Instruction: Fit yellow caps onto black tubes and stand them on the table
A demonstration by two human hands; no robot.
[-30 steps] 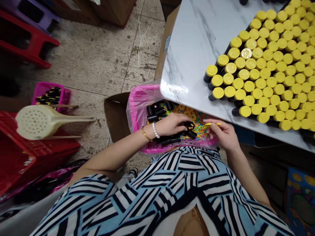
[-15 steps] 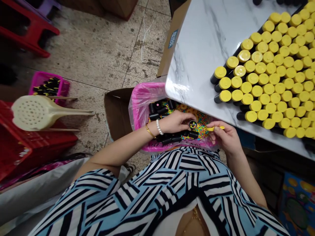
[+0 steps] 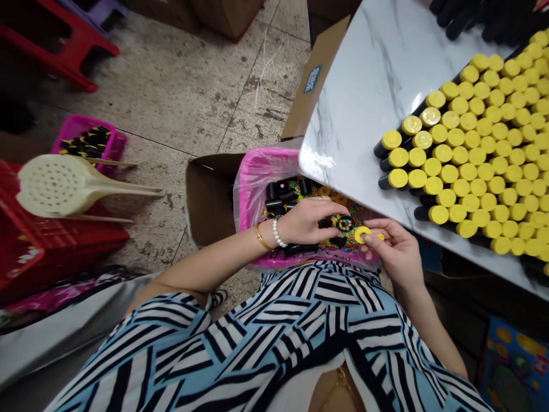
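Over the pink basket (image 3: 245,177), my left hand (image 3: 302,222) grips a short black tube (image 3: 344,224) between thumb and fingers. Small coloured beads show in the tube's open mouth. Close on its right, my right hand (image 3: 394,246) pinches a round yellow cap (image 3: 362,234), apart from the tube. Another bit of yellow shows at those fingers; I cannot tell whether it belongs to a separate piece. Loose coloured beads (image 3: 352,210) and several black tubes (image 3: 274,206) lie in the plastic-lined basket under my hands, partly hidden by them.
A marbled white table (image 3: 343,114) overhangs the basket, bearing rows of yellow-capped black tubes (image 3: 454,154). An open cardboard box (image 3: 210,200) stands left of the basket. Further left are a cream perforated stool (image 3: 55,186), a red crate (image 3: 55,246) and a small pink basket (image 3: 114,146).
My right hand showed a slim yellow scoop-like piece before; now a round yellow cap shows in its fingers. My left hand still holds the tube. The view has shifted slightly.
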